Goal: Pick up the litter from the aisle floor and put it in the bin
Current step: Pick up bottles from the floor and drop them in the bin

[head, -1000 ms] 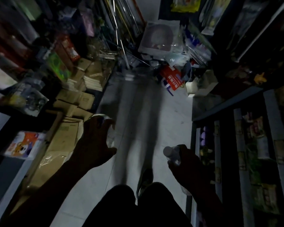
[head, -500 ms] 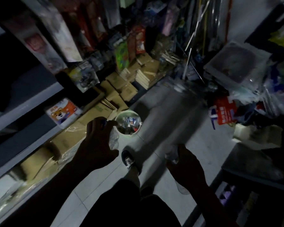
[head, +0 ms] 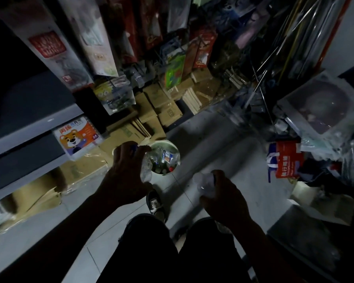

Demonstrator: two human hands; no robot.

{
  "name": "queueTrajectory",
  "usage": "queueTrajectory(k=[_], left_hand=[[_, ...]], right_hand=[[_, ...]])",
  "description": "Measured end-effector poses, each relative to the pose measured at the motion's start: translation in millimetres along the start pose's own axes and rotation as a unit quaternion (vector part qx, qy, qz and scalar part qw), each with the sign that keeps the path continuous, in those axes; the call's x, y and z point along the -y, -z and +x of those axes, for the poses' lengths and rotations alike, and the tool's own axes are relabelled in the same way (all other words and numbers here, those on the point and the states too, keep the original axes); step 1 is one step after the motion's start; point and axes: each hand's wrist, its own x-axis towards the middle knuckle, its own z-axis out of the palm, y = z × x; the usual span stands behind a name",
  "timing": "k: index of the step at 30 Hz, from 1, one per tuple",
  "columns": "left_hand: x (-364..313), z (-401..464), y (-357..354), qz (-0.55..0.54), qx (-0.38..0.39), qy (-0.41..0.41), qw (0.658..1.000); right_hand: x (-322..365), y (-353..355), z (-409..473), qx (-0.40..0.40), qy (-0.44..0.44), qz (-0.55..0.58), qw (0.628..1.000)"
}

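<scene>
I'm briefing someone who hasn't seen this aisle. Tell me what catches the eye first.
The two dark hands in the foreground: the left hand holds a crumpled clear plastic bottle over the small round bin on the floor, already holding litter. The right hand grips a second clear bottle to the bin's right. Beyond, an orange bear-printed box stands out on the left shelf.

Two hands: the left (head: 125, 172) and the right (head: 223, 201), each gripping one crushed clear bottle (head: 146, 170) (head: 204, 183). One round bin (head: 177, 154) stands on the floor. One shoe (head: 155, 205) shows. One red bag (head: 285, 160) lies right.
</scene>
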Motion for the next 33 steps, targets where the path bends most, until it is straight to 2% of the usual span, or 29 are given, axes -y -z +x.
queueTrajectory(k=[3, 10, 14, 23, 26, 29, 33], left_hand=[[6, 17, -13, -0.042, -0.005, 0.018, 0.999], [13, 50, -66, -0.100, -0.009, 0.078, 0.992], [10, 72, -112, -0.123, -0.050, 0.113, 0.985], [41, 137, -286, -0.182, -0.055, 0.301, 0.935], [58, 159, -350, -0.198, -0.051, 0.355, 0.912], [79, 172, -406, -0.194, -0.035, 0.391, 0.899], [108, 178, -463, -0.189, -0.033, 0.428, 0.883]], right_hand=[[1, -5, 24, 0.014, 0.015, 0.000, 1.000], [-18, -40, 99, 0.087, -0.014, 0.077, 0.993], [-42, -69, 152, 0.122, 0.004, 0.042, 0.992], [-104, -153, 303, 0.189, 0.069, -0.103, 0.974], [-114, -185, 360, 0.185, 0.068, -0.107, 0.975], [-122, -220, 411, 0.179, 0.100, -0.106, 0.973], [-121, -280, 461, 0.180, 0.123, -0.160, 0.963]])
